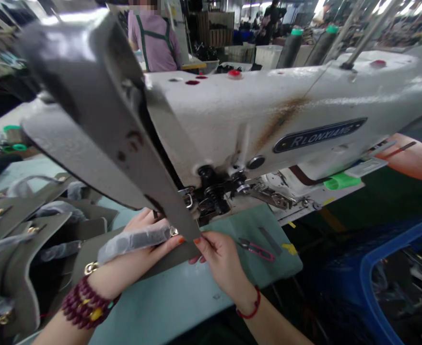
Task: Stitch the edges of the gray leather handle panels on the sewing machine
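Observation:
A grey-brown handbag [169, 258] lies at the head of a white sewing machine [211, 120]. Its carry handle [135, 244], wrapped in clear plastic, passes over my left hand [142, 256]. That hand grips the bag with its thumb along the near side; its other fingers are largely hidden. Just right of it, my right hand [221, 258] pinches the bag's edge between thumb and fingers. The needle area is mostly blocked by the machine's tall front part [113, 110].
Several more bags [41, 239] with wrapped handles are piled at left. Thread snips [257, 249] with pink grips lie on the green table [283, 258]. A blue crate [367, 278] stands at lower right. Beyond the machine, a person [155, 43] in a purple shirt is visible.

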### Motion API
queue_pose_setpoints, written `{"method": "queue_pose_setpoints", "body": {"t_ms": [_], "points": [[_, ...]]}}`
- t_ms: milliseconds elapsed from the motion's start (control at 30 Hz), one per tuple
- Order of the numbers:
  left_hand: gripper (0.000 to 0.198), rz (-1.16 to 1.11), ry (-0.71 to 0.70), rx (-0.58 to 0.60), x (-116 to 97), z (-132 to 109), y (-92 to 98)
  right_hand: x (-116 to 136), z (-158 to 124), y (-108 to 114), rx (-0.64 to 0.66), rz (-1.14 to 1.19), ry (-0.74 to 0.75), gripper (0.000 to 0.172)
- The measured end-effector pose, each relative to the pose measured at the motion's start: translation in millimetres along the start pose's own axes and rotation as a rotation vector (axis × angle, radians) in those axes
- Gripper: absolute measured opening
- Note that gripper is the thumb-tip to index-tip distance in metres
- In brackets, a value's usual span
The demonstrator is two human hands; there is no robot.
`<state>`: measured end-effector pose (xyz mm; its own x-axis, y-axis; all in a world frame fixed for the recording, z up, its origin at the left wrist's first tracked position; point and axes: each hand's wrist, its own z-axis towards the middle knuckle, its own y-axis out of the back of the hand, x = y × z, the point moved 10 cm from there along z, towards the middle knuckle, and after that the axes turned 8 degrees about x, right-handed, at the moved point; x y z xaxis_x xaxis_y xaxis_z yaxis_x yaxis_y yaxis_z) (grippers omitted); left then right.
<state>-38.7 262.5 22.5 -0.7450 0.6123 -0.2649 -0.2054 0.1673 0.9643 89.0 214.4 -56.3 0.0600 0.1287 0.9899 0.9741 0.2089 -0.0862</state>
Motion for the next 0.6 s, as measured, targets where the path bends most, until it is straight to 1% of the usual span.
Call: {"method": "queue_pose_setpoints", "body": {"t_ms": [67, 133, 233, 367, 433, 533, 600], "points": [[0.034, 0.024, 0.027, 0.035, 1, 1, -2.4, -5, 0, 1, -0.026, -0.008, -0.006, 0.04], [0.038, 0.031, 0.053, 0.058, 2, 2, -4.3, -7, 0, 3, -0.043, -0.024, -0.016, 0.041], [0.043, 0.03, 0.061, 0.076, 2, 2, -6.2, -6, 1, 2, -0.039, -0.04, -0.037, 0.045], [0.044, 0.0, 0.072, 0.093, 4, 3, -8.5, -4, 2, 2, -0.042, -0.006, -0.061, 0.046], [0.042, -0.051, 0.05, 0.076, 5, 6, -8.3, -4, 4, 3, -0.055, 0.017, -0.058, 0.045], [0.037, -0.165, 0.007, 0.007, 6, 11, -3.1, -3, 7, 2, -0.064, 0.057, -0.052, 0.045], [0.038, -0.25, 0.028, -0.062, 11, 14, 4.8, -3, 9, 1, -0.064, 0.089, -0.062, 0.047]]}}
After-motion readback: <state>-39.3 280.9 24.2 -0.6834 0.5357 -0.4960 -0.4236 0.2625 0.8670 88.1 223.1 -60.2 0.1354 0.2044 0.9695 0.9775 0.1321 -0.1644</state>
